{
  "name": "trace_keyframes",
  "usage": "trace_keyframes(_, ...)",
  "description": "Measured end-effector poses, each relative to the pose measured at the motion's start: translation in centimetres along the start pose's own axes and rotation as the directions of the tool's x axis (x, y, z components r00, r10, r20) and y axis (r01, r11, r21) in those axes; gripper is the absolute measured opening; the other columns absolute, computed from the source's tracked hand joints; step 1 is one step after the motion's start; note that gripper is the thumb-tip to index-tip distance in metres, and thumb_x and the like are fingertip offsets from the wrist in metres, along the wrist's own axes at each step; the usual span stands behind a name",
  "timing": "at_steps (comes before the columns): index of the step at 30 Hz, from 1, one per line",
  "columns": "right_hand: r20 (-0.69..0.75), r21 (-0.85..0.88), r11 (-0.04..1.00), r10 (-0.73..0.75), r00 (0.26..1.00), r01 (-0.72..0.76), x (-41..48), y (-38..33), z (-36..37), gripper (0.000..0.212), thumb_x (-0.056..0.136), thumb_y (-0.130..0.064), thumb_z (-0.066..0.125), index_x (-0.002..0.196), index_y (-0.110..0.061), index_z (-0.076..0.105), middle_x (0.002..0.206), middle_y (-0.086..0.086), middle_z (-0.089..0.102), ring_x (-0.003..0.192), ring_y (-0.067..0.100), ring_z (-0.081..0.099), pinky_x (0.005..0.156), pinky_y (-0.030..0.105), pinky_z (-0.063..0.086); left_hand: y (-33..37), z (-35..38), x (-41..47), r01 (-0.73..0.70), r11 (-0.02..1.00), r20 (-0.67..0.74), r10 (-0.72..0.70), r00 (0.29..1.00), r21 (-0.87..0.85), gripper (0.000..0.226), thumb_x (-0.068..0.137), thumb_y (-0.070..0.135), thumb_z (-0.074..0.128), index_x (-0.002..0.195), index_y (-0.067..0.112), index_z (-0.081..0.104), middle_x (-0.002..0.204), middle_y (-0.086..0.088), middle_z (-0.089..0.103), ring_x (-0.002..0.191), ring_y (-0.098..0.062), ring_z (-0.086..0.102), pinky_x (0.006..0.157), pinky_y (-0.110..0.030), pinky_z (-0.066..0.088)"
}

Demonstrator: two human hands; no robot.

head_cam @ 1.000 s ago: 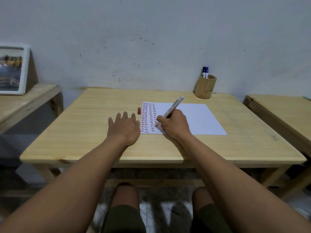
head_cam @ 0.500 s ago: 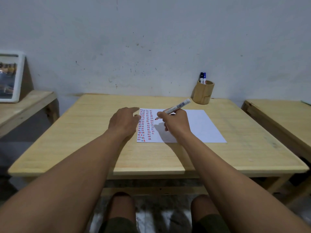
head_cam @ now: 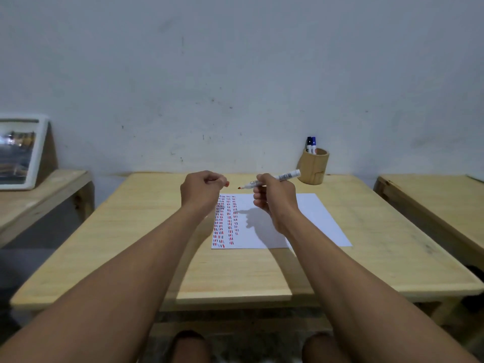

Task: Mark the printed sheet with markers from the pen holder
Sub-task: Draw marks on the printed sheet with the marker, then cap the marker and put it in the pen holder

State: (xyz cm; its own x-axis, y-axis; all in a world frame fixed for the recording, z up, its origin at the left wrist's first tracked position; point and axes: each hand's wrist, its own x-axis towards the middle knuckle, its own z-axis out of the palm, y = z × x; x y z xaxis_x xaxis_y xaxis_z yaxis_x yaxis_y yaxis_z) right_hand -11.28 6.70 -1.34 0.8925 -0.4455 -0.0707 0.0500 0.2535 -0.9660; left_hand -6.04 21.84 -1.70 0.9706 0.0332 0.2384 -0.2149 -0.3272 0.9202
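A white printed sheet (head_cam: 309,221) lies on the wooden table (head_cam: 146,231), with columns of red and blue marks down its left side. Above the sheet, my right hand (head_cam: 272,195) holds a white marker (head_cam: 282,178) level, its red tip pointing left. My left hand (head_cam: 200,191) is raised beside it, fingers closed on the small red cap (head_cam: 227,183), a short gap from the tip. A bamboo pen holder (head_cam: 314,166) stands at the back right of the table with two dark-capped markers (head_cam: 311,145) in it.
A second wooden table (head_cam: 432,200) stands close on the right. A lower bench (head_cam: 34,203) on the left carries a framed picture (head_cam: 21,153) leaning on the wall. My knees show under the table's front edge.
My right hand lifted the marker off the sheet and turned it level. My left hand picked the red cap up from the table and rose toward the marker tip.
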Motion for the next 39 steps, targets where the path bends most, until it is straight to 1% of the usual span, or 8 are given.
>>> trace_keyframes(3,0.004,0.102,0.995,-0.005,1.000,0.004,-0.1,-1.5,0.0,0.018,0.093,-0.009,0.061,0.077,-0.001,0.065,0.062,0.008,0.055,0.051,0.016,0.049,0.046,0.021,0.049,1.5,0.6,0.1,0.084,0.981,0.054,-0.076,0.996,-0.175,0.011,0.085,0.025,0.074,0.075,0.025,0.077,0.089,0.005,0.079,0.083,-0.015,0.066,0.079,-0.032,0.050)
trace_keyframes(6,0.001,0.135,0.991,-0.018,1.000,0.018,-0.2,-2.7,-0.3,0.018,0.094,-0.008,0.061,0.078,-0.002,0.064,0.061,0.007,0.055,0.050,0.015,0.049,0.046,0.021,0.048,3.1,1.1,-0.1,0.141,0.951,0.124,-0.110,0.986,-0.276,0.008,0.090,0.020,0.072,0.092,0.017,0.079,0.100,0.000,0.079,0.083,-0.012,0.065,0.070,-0.026,0.048)
trace_keyframes(17,0.048,0.215,0.976,0.007,0.999,-0.018,-0.1,-4.2,-2.3,0.014,0.097,-0.012,0.065,0.087,-0.002,0.065,0.062,0.005,0.060,0.045,0.009,0.057,0.047,0.016,0.053,6.1,2.7,-1.2,0.262,0.912,0.318,-0.159,0.935,-0.316,0.006,0.092,0.023,0.070,0.089,0.019,0.075,0.097,0.005,0.078,0.086,-0.007,0.065,0.076,-0.028,0.046)
trace_keyframes(25,0.053,0.258,0.950,0.167,0.984,-0.175,0.4,-4.4,-2.7,0.012,0.099,-0.012,0.066,0.102,-0.001,0.067,0.075,0.007,0.064,0.065,0.013,0.063,0.063,0.026,0.063,6.2,3.8,-1.1,0.142,0.950,0.218,-0.081,0.973,-0.279,0.010,0.089,0.018,0.074,0.080,0.020,0.075,0.091,-0.001,0.078,0.081,-0.013,0.064,0.075,-0.028,0.053)
trace_keyframes(29,-0.158,0.290,0.955,0.108,0.982,-0.058,1.3,-4.4,-2.1,0.041,0.094,-0.011,0.071,0.129,0.007,0.058,0.080,0.009,0.072,0.055,0.010,0.070,0.053,0.023,0.061,7.2,4.8,-0.9,0.045,0.968,0.158,-0.005,0.987,-0.246,0.008,0.084,0.025,0.077,0.077,0.022,0.080,0.085,0.003,0.079,0.082,-0.013,0.068,0.086,-0.035,0.057)
trace_keyframes(31,-0.251,0.203,0.976,-0.025,0.968,0.078,2.0,-4.1,-2.2,0.059,0.093,-0.014,0.071,0.144,-0.002,0.043,0.080,0.008,0.073,0.048,0.008,0.068,0.050,0.021,0.057,8.0,5.4,-0.7,0.002,0.973,0.149,0.033,0.988,-0.230,0.009,0.083,0.028,0.078,0.077,0.023,0.081,0.081,0.004,0.079,0.082,-0.013,0.068,0.087,-0.037,0.057)
trace_keyframes(35,-0.189,-0.207,0.965,-0.203,0.961,0.163,1.8,-4.8,-3.1,0.020,0.100,-0.020,0.054,0.113,-0.007,0.062,0.077,0.008,0.070,0.062,0.016,0.065,0.067,0.038,0.064,9.3,6.1,-0.3,-0.106,0.982,0.079,0.119,0.990,-0.156,0.008,0.084,0.028,0.076,0.077,0.025,0.080,0.078,0.004,0.077,0.078,-0.014,0.067,0.077,-0.031,0.054)
trace_keyframes(39,-0.043,-0.534,0.810,-0.312,0.949,0.242,2.0,-5.8,-4.5,0.020,0.089,-0.013,0.052,0.104,-0.014,0.064,0.087,0.010,0.074,0.076,0.027,0.072,0.074,0.050,0.063,10.8,6.8,0.2,-0.218,0.976,0.034,0.219,0.975,-0.024,0.009,0.086,0.030,0.073,0.082,0.024,0.081,0.074,0.005,0.076,0.061,-0.010,0.059,0.056,-0.021,0.042)
